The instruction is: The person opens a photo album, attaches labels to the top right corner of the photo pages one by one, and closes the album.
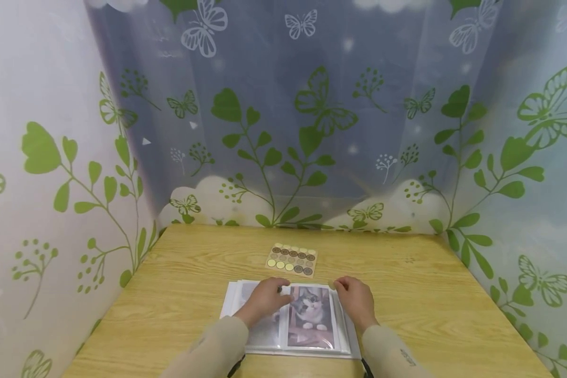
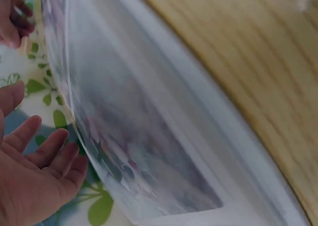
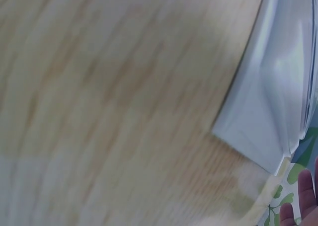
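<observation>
The left hand (image 1: pixel 263 300) lay flat on the clear plastic photo album (image 1: pixel 307 320) on the yellow wooden desk (image 1: pixel 179 294). The right hand (image 1: pixel 355 298) pinched a small pale round sticker (image 1: pixel 332 285) at the album's top corner. The sticker could go on crooked if the slippery album slid.

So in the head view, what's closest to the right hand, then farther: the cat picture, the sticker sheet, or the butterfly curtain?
From the right hand:
1. Cat picture, just beside it toward the left, in the album.
2. Sticker sheet, farther back on the table.
3. Butterfly curtain, behind the table.
</observation>
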`<state>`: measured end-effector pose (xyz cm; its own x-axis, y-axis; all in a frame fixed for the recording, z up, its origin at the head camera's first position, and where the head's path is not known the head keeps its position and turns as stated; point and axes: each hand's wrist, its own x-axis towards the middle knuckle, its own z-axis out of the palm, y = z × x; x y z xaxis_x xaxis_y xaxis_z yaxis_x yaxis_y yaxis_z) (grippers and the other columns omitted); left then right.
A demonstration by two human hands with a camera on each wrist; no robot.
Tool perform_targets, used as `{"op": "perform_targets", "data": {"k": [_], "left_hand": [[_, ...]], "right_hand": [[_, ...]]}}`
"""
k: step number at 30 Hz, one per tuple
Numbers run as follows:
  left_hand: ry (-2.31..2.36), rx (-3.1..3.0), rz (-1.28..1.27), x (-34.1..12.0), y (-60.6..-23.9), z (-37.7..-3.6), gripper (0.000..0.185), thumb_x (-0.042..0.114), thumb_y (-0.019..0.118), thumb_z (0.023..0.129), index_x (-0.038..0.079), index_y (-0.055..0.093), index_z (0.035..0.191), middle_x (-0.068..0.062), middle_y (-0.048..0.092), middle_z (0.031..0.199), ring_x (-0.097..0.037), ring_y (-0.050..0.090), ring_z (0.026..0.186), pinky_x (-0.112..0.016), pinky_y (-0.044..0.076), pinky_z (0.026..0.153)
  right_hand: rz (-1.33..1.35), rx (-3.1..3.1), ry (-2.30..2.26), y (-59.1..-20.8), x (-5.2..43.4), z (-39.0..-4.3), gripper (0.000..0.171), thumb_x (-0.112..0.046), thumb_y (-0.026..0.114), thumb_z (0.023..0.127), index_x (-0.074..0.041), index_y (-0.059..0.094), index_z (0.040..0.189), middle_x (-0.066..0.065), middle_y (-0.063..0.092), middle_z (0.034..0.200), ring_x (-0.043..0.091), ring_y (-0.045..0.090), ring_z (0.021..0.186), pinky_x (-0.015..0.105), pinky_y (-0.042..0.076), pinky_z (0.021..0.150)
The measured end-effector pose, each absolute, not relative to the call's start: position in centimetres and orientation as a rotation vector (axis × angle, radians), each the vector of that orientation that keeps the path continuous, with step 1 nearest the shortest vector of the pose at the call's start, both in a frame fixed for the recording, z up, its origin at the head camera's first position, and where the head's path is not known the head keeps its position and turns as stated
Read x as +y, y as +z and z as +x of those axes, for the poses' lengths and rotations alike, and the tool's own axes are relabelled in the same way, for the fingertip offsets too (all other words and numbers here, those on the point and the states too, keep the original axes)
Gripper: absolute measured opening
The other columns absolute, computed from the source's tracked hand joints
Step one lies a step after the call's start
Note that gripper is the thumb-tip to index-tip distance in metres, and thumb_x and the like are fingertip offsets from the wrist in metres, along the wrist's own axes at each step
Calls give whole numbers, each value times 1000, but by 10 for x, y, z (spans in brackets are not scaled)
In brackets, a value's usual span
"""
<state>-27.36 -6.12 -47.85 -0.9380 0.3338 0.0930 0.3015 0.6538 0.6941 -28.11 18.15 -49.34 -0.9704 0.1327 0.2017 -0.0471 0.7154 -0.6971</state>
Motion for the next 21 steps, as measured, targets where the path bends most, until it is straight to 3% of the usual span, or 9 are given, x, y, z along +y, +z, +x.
{"op": "perform_targets", "data": {"k": [6, 13, 21], "left_hand": [[695, 2989, 712, -51, -477, -247, 50, 33, 75, 85, 5, 66, 125, -20, 60, 128, -39, 54, 120, -57, 44, 100], [383, 3040, 725, -41, -482, -218, 65, 55, 73, 80, 11, 65, 127, -19, 57, 129, -40, 50, 125, -63, 43, 98], [362, 3033, 681, -38, -486, -209, 68, 58, 73, 79, 13, 63, 130, -17, 57, 128, -39, 48, 127, -63, 41, 100]], "right_hand": [[-18, -2704, 1080, -494, 181, -282, 17, -20, 64, 96, -6, 74, 95, 3, 71, 87, 16, 60, 75, 39, 51, 70], [95, -2695, 954, -498, 182, -286, 15, -20, 67, 94, -7, 75, 94, 3, 72, 89, 20, 64, 78, 43, 53, 71], [130, -2706, 892, -499, 179, -292, 15, -21, 68, 94, -8, 75, 93, 5, 72, 90, 24, 66, 81, 46, 53, 74]]}}
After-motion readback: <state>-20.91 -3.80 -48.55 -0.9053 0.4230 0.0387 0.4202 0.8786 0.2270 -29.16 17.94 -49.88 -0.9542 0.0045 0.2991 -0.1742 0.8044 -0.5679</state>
